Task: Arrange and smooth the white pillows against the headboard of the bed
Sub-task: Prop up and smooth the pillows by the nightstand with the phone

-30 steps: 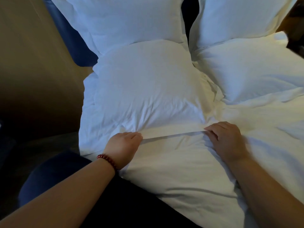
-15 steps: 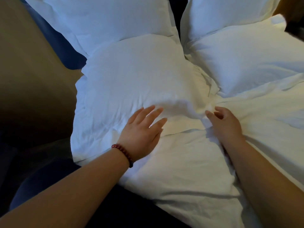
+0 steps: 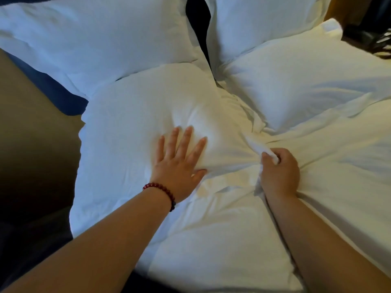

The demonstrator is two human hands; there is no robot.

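Pillows fill the upper half of the frame. The back left pillow (image 3: 95, 32) and the back right pillow (image 3: 254, 17) stand against what looks like a dark blue headboard (image 3: 55, 89), which shows at the left and in the gap between them. Two more lie in front of these, the front left pillow (image 3: 137, 111) at centre and the front right pillow (image 3: 296, 81) at upper right, with their inner corners meeting just above the person's right hand (image 3: 279, 172).

The hands are apart. The left hand (image 3: 179, 163), with a red bead bracelet (image 3: 160, 190) at the wrist, lies flat with fingers spread on the lower part of the front left pillow, pressing a shallow dent into it. The right hand is clamped on a bunched corner of white fabric (image 3: 260, 148). I cannot tell whether that corner belongs to the pillowcase or to the duvet (image 3: 211, 240) below, though creases fan out from it both ways.

The step looks like pulling the case taut while flattening it. To do it well, I would draw the pinched corner gently down and outward while the flat palm sweeps from the middle toward the edges, so that wrinkles run off rather than gather. Too hard a tug could drag the front pillow away from the one behind it.
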